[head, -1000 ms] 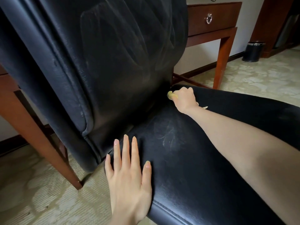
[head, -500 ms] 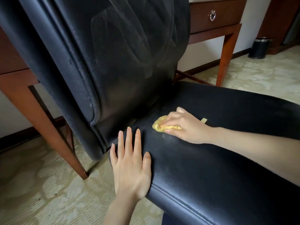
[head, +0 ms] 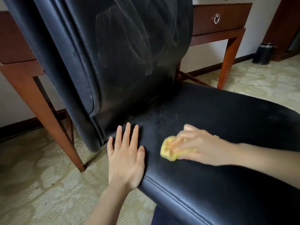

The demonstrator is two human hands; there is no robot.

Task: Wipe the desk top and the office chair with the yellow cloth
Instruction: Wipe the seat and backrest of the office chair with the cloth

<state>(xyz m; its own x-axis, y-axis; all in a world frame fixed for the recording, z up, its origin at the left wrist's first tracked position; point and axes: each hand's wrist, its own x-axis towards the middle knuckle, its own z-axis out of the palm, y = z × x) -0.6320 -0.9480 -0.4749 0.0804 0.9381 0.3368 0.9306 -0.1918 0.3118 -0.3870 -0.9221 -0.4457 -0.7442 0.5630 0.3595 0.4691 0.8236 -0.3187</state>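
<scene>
1. The fingers (head: 180, 138) of my right hand (head: 199, 146) are bending over the yellow cloth (head: 168, 151). They are holding it in a small bunch and pressing it down. This hand looks blurry, so I think it is rubbing fast.
2. The cloth is lying on the seat (head: 219, 184) of the office chair (head: 162, 98). It is a little way in from the near edge, just beside my left hand (head: 125, 159) but not touching it.
3. My left hand is lying flat, with straight fingers spread a little. It is holding nothing. It is resting on the seat's corner, where the near edge meets the chair back (head: 129, 54).
4. I think I am in the middle of wiping the seat. The patch around the cloth looks dull and dusty, and the far side looks dusty too.
5. The chair back is showing pale streaks and grey dust along its side seam. It may need more wiping.
6. The desk (head: 219, 32) is standing behind the chair. I am only seeing its drawer front and legs, not its top, so I cannot tell if the top is clean.
7. A dark bin (head: 264, 53) is sitting on the carpet (head: 32, 192) by the far wall.
</scene>
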